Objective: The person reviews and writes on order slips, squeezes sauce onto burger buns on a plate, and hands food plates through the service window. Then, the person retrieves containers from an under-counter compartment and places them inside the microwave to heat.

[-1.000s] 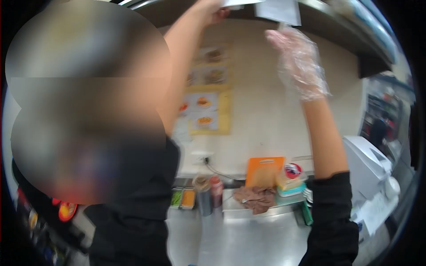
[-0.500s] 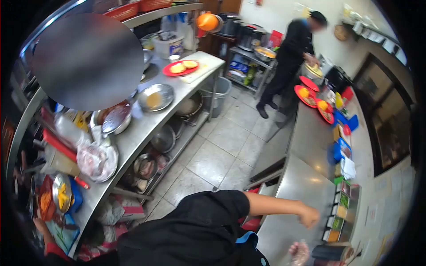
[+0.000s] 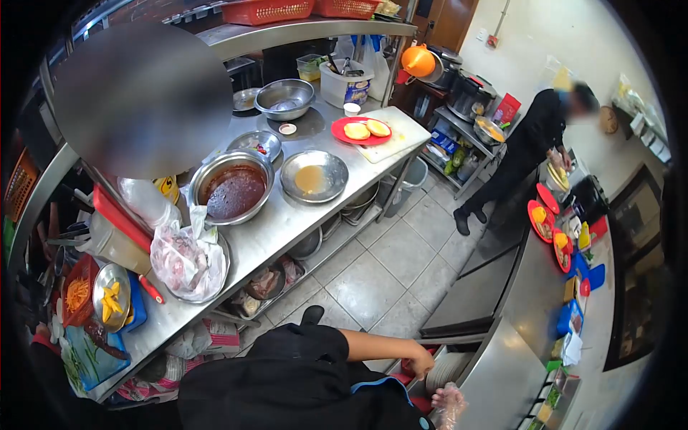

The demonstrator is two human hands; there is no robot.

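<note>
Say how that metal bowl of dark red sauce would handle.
The metal bowl is probably stiff, given its evenly round shape. The dark red sauce pooled inside may make it heavy and could slop if tilted. Its shiny surface might be slippery.

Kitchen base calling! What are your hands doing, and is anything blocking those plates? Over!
Left hand bare, beside plates; grip unclear. Right hand gloved, close by, nothing seen in it. Plates stacked, no clutter visible on top.
</note>
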